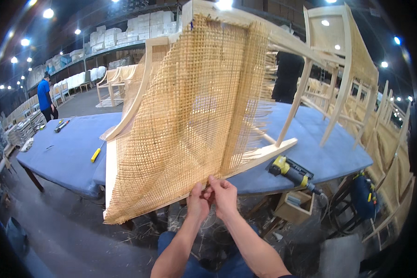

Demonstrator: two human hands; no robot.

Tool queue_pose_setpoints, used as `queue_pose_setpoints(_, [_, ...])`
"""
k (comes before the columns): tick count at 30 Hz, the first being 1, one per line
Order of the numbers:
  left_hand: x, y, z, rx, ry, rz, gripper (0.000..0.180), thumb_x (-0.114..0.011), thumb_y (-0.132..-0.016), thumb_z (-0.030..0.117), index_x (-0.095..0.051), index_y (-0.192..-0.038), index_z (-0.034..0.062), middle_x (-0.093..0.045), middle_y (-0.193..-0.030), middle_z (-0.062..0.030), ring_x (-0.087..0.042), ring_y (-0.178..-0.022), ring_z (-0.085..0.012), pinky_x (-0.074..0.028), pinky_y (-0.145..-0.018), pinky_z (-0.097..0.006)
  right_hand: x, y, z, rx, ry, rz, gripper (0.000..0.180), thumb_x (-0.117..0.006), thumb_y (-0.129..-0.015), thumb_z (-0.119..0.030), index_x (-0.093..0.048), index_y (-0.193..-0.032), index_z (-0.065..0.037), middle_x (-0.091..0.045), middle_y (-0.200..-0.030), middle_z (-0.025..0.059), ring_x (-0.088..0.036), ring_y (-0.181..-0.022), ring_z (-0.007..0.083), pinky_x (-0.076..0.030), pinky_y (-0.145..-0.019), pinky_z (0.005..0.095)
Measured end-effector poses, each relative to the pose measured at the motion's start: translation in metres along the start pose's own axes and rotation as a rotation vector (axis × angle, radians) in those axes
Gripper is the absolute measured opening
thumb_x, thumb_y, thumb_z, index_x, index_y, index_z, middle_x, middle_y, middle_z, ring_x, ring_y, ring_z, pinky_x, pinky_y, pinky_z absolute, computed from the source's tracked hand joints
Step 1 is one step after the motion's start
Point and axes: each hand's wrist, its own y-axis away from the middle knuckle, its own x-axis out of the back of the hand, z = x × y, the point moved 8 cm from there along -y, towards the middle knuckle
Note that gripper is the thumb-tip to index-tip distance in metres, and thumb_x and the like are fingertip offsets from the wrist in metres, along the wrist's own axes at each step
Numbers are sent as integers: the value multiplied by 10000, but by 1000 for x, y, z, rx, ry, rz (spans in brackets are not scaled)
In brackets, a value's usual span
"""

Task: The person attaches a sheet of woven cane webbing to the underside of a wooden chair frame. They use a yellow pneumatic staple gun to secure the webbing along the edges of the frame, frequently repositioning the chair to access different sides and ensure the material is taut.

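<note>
A sheet of woven cane webbing (pixel 171 125) covers a pale wooden chair frame (pixel 287 143) lying on its side on a blue padded table. Loose strand ends fray out along the sheet's right side. Both hands meet at the lower edge of the webbing, near the frame's bottom rail. My left hand (pixel 199 201) has its fingers pinched at that edge. Close against it, my right hand (pixel 222 195) is closed too, with thumb and forefinger on the cane. Any small thing between the fingers is hidden.
A yellow-and-black nail gun (pixel 290 172) with a hose rests on the table (pixel 60 153) at right. A yellow-handled screwdriver (pixel 97 153) lies at left. Another chair (pixel 343 60) stands behind right. A wooden box (pixel 293 207) sits below the table edge. Far left stands a person in blue (pixel 45 97).
</note>
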Motion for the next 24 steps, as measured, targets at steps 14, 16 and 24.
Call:
queue_pose_setpoints(14, [-8,9,1,-1,11,-34,299,-762,-872,361,-639,-982,111,-556,-726,38,-500,-603,-70,-412,-491,-224,-6,-2,-4,34,198,-76,293,-747,-914,-230,-638,-747,-15,-614,-617,43,-519,-475,109,-411,-451,243])
queue_pose_setpoints(16, [-9,9,9,-47,13,-38,306,-754,-880,349,-641,-1011,96,-579,-763,20,-529,-626,-84,-433,-502,-231,-9,-2,-2,18,149,-80,279,-740,-919,-224,-638,-762,-17,-610,-615,39,-511,-473,108,-400,-451,242])
queue_pose_setpoints(24, [9,0,8,-107,5,-63,194,-725,-894,196,-627,-978,51,-632,-803,-27,-577,-609,-132,-475,-481,-263,-12,-5,12,9,-76,-117,232,-687,-957,-174,-616,-773,-49,-558,-568,15,-450,-434,88,-348,-429,234])
